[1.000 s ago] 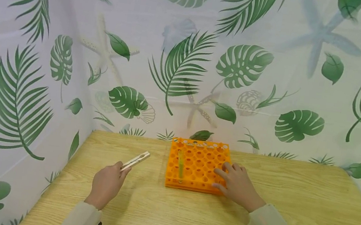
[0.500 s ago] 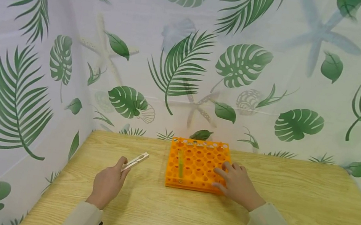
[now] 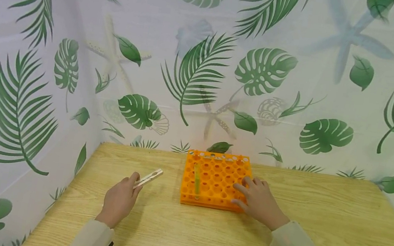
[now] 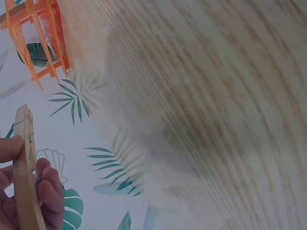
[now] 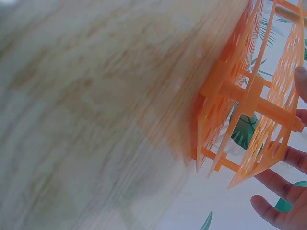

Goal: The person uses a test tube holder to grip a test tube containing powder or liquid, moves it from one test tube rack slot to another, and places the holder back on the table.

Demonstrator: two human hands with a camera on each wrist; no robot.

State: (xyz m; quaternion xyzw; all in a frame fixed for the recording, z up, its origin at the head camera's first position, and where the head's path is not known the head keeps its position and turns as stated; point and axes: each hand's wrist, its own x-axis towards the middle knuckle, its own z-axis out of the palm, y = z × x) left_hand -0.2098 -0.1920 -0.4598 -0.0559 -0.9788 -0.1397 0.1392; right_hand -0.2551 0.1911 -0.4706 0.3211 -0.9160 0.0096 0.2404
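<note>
My left hand [image 3: 119, 200] holds a wooden test tube clamp [image 3: 149, 178] above the table, to the left of the rack. In the left wrist view, my thumb and fingers pinch the clamp [image 4: 25, 163]. An orange test tube rack [image 3: 216, 182] sits near the table's back edge. One test tube [image 3: 196, 182] with yellow-green contents leans slightly in the rack's left part. On the rack's right side rests my right hand [image 3: 259, 203], fingers spread over its top and front corner. The right wrist view shows these fingers touching the rack's upper plate [image 5: 268, 143].
The wooden table [image 3: 173, 237] extends in front of the rack and to both sides. Behind it hangs a white cloth [image 3: 195, 135] printed with green leaves and starfish, close to the rack's back; it also closes off the left side.
My left hand has shifted slightly to the right, and the clamp's tip sits a little lower. The right hand, the rack and the test tube look unchanged.
</note>
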